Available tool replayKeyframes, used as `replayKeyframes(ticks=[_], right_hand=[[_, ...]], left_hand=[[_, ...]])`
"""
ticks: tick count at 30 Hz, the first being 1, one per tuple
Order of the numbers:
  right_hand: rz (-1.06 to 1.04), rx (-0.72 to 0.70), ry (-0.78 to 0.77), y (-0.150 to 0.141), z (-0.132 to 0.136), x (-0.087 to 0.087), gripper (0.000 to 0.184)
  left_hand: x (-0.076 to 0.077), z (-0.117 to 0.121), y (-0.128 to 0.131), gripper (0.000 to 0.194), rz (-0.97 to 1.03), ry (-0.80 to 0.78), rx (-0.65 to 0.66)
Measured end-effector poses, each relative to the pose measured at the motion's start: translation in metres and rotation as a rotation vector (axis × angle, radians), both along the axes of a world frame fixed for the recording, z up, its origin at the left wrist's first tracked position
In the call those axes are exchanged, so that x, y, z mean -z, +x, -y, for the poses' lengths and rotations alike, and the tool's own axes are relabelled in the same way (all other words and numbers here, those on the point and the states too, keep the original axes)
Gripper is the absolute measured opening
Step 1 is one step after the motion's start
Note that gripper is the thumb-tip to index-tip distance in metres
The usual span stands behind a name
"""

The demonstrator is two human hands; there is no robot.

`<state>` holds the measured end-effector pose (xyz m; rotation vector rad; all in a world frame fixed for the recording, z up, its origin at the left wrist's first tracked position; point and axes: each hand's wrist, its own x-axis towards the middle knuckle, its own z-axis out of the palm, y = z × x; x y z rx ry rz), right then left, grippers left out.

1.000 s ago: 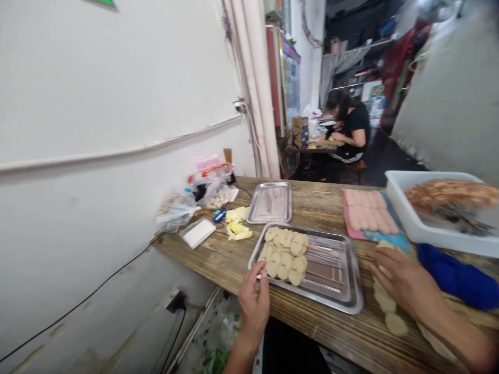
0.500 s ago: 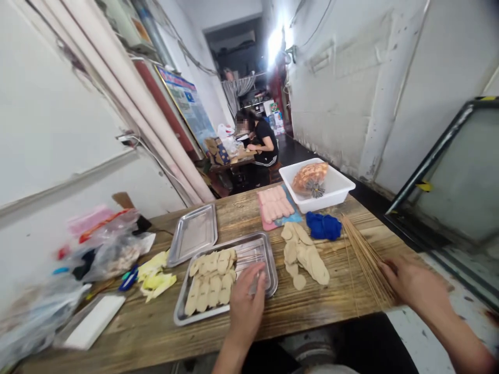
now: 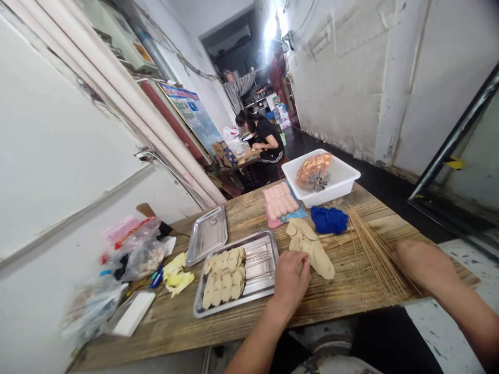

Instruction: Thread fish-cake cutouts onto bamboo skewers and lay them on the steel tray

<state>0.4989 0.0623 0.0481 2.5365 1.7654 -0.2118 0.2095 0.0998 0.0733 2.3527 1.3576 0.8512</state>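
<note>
My left hand (image 3: 293, 278) is at the near left edge of a loose pile of flat beige slices (image 3: 322, 259). Its thumb and fingers are pinched together; what lies between the tips is too small to make out. My right hand (image 3: 423, 265) is curled at the right side of a fanned bundle of bamboo skewers (image 3: 374, 254), closed on a skewer there; its fingertips are partly hidden. Left of my left hand stands a metal tray (image 3: 234, 310). Rows of skewered beige slices (image 3: 224, 285) lie in it, their sticks pointing right.
Behind the pile lie pink sausages (image 3: 279, 201) on a wrapper and a blue cloth (image 3: 329, 220). A white tub (image 3: 349, 182) holds a bagged bundle. Another metal tray (image 3: 208, 234), yellow scraps (image 3: 179, 280) and plastic bags (image 3: 144, 254) are at left. A person (image 3: 268, 137) sits at a farther table.
My left hand has moved right, from above the tray to the beige slices, and its fingers have closed. My right hand stays by the skewers. The view has shifted slightly.
</note>
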Motion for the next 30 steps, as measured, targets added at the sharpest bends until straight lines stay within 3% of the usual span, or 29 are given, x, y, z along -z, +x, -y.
replayKeyframes(ticks=[3,7,13,17,23,30], right_hand=[[-0.010,-0.002,0.006,0.000,0.002,-0.003,0.028],[-0.054,0.020,0.075,0.001,0.010,-0.005,0.027],[-0.158,0.134,0.216,0.006,0.028,0.004,0.021],[-0.255,0.215,0.341,0.006,0.040,0.015,0.022],[-0.461,0.286,0.536,-0.006,0.054,0.022,0.050],[-0.620,0.244,0.570,-0.020,0.065,0.016,0.051]], left_hand=[[0.000,0.002,0.020,0.021,-0.180,0.024,-0.027],[0.000,-0.002,0.037,0.041,-0.345,0.084,-0.043],[-0.008,-0.034,0.038,0.023,-0.539,0.035,0.186],[-0.012,-0.051,0.033,0.029,-0.564,-0.038,0.322],[-0.014,-0.052,0.033,0.032,-0.613,-0.067,0.386],[-0.018,-0.053,0.029,0.027,-0.577,-0.030,0.496]])
